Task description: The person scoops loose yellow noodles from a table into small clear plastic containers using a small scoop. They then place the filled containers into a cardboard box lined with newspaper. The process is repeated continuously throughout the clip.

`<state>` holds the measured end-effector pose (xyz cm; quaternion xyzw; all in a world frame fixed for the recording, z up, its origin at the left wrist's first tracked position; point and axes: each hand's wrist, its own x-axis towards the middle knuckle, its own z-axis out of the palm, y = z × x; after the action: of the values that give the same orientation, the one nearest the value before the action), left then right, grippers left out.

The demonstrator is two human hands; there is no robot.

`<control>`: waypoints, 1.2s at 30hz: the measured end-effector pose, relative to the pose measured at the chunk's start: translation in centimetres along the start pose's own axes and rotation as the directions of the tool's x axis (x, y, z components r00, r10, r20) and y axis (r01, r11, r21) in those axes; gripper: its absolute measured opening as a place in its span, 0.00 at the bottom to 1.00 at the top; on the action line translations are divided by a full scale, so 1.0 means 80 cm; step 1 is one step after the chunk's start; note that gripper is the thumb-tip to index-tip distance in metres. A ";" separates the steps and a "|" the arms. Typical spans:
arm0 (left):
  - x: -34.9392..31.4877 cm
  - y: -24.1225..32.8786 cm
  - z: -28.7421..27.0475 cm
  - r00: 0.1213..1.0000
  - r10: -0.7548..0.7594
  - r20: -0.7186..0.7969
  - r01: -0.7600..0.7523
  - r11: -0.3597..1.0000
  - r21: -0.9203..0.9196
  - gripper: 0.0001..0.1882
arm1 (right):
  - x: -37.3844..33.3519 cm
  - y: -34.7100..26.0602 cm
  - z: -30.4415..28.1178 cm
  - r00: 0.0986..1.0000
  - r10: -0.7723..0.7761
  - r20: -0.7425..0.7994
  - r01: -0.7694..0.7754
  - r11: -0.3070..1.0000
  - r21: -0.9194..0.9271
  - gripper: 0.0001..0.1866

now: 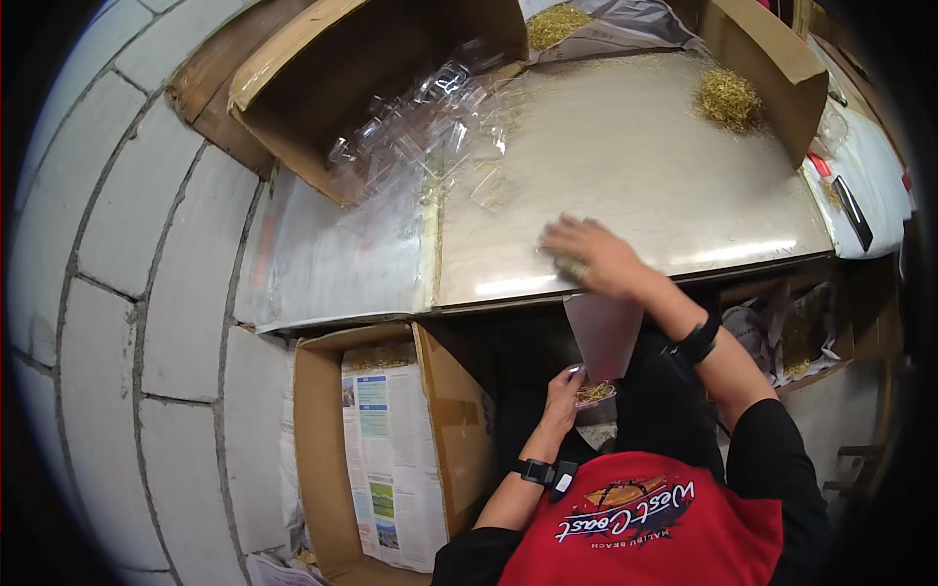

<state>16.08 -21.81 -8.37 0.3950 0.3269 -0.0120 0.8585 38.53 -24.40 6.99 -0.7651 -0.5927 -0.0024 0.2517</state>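
My left hand (561,398), below the table edge, grips a small clear plastic box (596,394) with thin golden metal pieces in it. The box lies just under the narrow lower end of a grey tapered chute (604,337) that hangs from the table's front edge. Above the chute, my right hand (591,256) is flat over the tabletop (625,166), its fingers stretched out and smeared by motion. A small golden patch shows by its palm; I cannot make out what it is. A heap of thin golden pieces (728,100) sits at the far right of the tabletop.
Many clear plastic boxes (430,137) spill from a tipped cardboard box (322,88) at the far left. More golden pieces (557,26) lie on paper at the back. A paper-lined carton (430,420) stands lower left; a black phone-like object (853,213) lies at right.
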 end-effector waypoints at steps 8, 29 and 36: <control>0.007 -0.001 0.025 0.999 0.003 0.043 0.001 0.996 -0.084 0.23 | -0.127 -0.100 -0.008 0.998 0.020 -0.054 -0.019 0.999 0.034 0.29; -0.099 0.068 0.049 0.983 0.118 0.138 -0.121 0.993 0.010 0.17 | -0.223 -0.139 0.006 0.999 -0.041 -0.025 0.045 0.979 0.198 0.26; -0.100 0.096 0.073 0.976 0.152 0.157 -0.161 0.986 0.046 0.17 | -0.223 -0.135 -0.022 0.978 0.008 -0.208 0.038 0.976 0.216 0.27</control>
<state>15.16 -22.44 4.16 0.4425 0.2275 0.0159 0.8673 23.92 -39.36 7.30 -0.7239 -0.5654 -0.0191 0.3948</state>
